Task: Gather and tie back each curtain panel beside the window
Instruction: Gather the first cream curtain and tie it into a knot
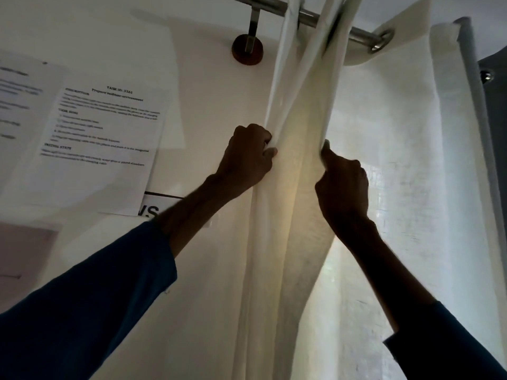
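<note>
- White curtain panel point(296, 165) hangs from the curtain rod point(308, 16) at 12 o'clock. Its gathered folds run down the centre to 6 o'clock.
- Left hand point(248, 157), just toward 9 o'clock of centre: fingers point(270, 152) curled and clamped on the bundle's wall-side edge.
- Right hand point(344, 187), just toward 3 o'clock of centre: fingers wrapped round the window-side edge, thumb up along the fold.
- White cloth toward 3 o'clock lies flat and ungathered below the grommet point(380, 41). It seems to be the same panel.
- Risk: no tie-back in view. Fetching one frees a hand, and one hand may not hold every fold, so the bundle could spill open.
- Risk: a downward tug loads the rod and its bracket point(252, 26) at 11 o'clock. Pulling sideways is the safer way to gather.
- Risk: the grommet could bind on the rod if dragged at an angle, leaving slack cloth outside the gather.
- Risk: bunching toward 9 o'clock may brush the printed sheets point(104, 133) on the wall.
- Grey curtain point(472, 91) at 2 o'clock is not gathered.
</note>
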